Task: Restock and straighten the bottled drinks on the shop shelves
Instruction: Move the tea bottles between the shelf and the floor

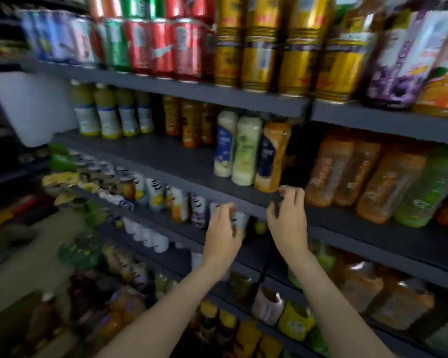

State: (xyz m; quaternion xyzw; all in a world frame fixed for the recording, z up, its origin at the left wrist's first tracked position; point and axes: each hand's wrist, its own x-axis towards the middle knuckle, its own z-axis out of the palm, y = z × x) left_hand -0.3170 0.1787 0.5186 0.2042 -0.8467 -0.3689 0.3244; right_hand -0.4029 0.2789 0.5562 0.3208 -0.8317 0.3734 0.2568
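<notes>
Reaching up, the left hand [224, 227] curls around a small bottle [239, 219] under the shelf [186, 162] edge. The right hand [287, 215] has bent fingers and holds nothing. Next job, I think: stand it by the three bottles [246, 151].

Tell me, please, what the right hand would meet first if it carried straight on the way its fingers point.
Most likely the orange bottle standing just above the right hand, whose curled fingertips are at the shelf's front edge. Motion blur leaves depth uncertain.
</notes>
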